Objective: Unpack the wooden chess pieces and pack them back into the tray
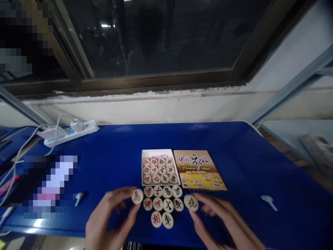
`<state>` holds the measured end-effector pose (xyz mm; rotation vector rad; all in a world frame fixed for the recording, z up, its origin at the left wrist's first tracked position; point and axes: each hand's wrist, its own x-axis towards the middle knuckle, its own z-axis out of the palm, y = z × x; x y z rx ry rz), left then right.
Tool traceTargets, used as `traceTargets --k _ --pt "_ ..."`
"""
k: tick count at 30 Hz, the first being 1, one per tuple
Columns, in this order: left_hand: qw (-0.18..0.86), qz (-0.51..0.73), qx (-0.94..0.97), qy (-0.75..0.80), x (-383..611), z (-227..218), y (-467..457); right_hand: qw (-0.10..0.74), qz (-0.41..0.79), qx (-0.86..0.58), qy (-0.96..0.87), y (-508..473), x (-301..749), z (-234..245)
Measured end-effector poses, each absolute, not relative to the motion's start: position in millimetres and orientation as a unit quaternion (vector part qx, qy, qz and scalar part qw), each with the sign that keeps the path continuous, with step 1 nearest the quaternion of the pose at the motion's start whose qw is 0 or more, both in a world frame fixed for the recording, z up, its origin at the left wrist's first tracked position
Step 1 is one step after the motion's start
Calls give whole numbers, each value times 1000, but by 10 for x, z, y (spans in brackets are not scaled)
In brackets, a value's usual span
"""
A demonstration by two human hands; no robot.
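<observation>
Between thumb and fingers, my left hand [111, 215] pinches a round wooden Chinese chess piece with a red character [137, 197]. A piece with a black character [191, 203] is gripped the same way by my right hand [221, 215]. Several loose pieces [158, 204] lie in rows between the hands, red on the left and black on the right. Just beyond them sits an open white box [143, 170] with rows of red and black pieces inside. Its printed lid [199, 159], marked "Chinese chess", lies against the box's right side.
A white power strip [73, 132] with plugs and cables stands at the back left of the blue table [117, 149]. One white earbud [78, 198] lies left of my hands, another earbud [269, 202] to the right. A blurred-out device [52, 187] is at the left.
</observation>
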<state>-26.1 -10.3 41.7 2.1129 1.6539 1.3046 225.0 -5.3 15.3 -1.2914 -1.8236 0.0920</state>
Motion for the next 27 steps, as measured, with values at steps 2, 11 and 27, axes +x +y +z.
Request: traceTargets --k 2,11,27 --pt "67 449 723 522 -255 553 127 451 27 -482 -751 164 2264 291" --pt "152 402 800 419 -103 561 1156 426 84 -350 -830 1214 2103 552" --pt "104 365 821 426 -224 501 1151 397 78 -397 -824 1126 2145 359"
